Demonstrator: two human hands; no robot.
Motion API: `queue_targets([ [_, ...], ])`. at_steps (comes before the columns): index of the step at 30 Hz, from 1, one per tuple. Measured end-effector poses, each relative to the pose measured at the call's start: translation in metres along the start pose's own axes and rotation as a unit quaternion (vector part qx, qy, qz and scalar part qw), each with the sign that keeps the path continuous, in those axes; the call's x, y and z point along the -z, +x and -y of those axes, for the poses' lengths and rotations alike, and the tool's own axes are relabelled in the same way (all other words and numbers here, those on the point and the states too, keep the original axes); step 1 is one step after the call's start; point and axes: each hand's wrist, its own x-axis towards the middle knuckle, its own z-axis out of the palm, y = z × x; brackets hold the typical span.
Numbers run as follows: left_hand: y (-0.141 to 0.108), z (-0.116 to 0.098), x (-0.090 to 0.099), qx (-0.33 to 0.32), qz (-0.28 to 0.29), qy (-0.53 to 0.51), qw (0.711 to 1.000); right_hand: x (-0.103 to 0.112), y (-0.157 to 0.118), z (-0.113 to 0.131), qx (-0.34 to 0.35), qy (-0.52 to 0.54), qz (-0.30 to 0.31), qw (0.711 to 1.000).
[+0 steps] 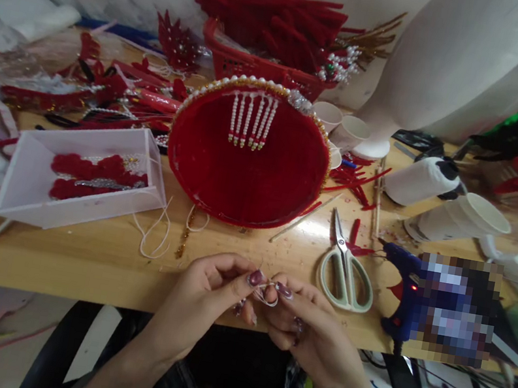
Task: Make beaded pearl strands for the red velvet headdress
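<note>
Near the table's front edge, my left hand (pixel 218 286) and my right hand (pixel 306 311) meet, each pinching a thin white thread (pixel 266 298) that loops between the fingertips. Any knot or bead in it is too small to make out. Just beyond my hands stands a red round headpiece (pixel 246 182), its open inside facing me. White pearls and gold trim edge its rim, and several short pearl strands (pixel 251 123) hang at its upper part. Scissors (pixel 346 268) with pale green handles lie to the right of my right hand, blades parted. A gold bead chain (pixel 185 235) lies in front of the headpiece.
A white box (pixel 77 210) with red trimmings sits left. Right are a blue glue gun (pixel 404 291) with a red light, a white thread spool (pixel 422 182) and paper cups (pixel 461 218). Behind stand a red basket (pixel 269 73) of red stems and a white mannequin form (pixel 440 59).
</note>
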Motion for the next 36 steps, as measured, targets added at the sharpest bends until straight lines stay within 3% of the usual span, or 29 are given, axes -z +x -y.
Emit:
queue_targets([
  [5,0.002,0.002,-0.004,-0.02,-0.044,-0.051,0.998,-0.003,0.004,-0.002,0.0,0.006,-0.014,1.0],
  [9,0.003,0.003,-0.005,-0.003,-0.043,-0.085,0.995,-0.003,0.007,-0.003,0.009,-0.013,-0.025,1.0],
  [13,0.005,0.002,-0.005,-0.007,-0.09,-0.107,0.99,-0.001,0.003,-0.004,0.085,-0.142,-0.082,0.983],
  [18,0.008,0.0,-0.006,-0.014,-0.133,-0.118,0.984,0.0,-0.005,-0.004,0.208,-0.376,-0.118,0.895],
  [20,0.009,0.001,-0.008,-0.013,-0.141,-0.107,0.984,-0.002,-0.006,-0.004,0.292,-0.467,-0.131,0.824],
  [23,0.008,0.006,-0.011,-0.027,-0.167,-0.065,0.983,-0.006,-0.004,-0.005,0.422,-0.568,-0.161,0.688],
  [26,0.005,0.014,-0.012,-0.055,-0.186,-0.021,0.981,-0.01,0.0,-0.006,0.48,-0.618,-0.159,0.602],
  [29,0.003,0.022,-0.012,-0.073,-0.195,-0.002,0.978,-0.011,0.002,-0.005,0.492,-0.634,-0.137,0.581],
  [36,0.002,0.021,-0.017,-0.061,-0.188,-0.041,0.979,-0.004,0.001,-0.003,0.473,-0.627,-0.103,0.61],
])
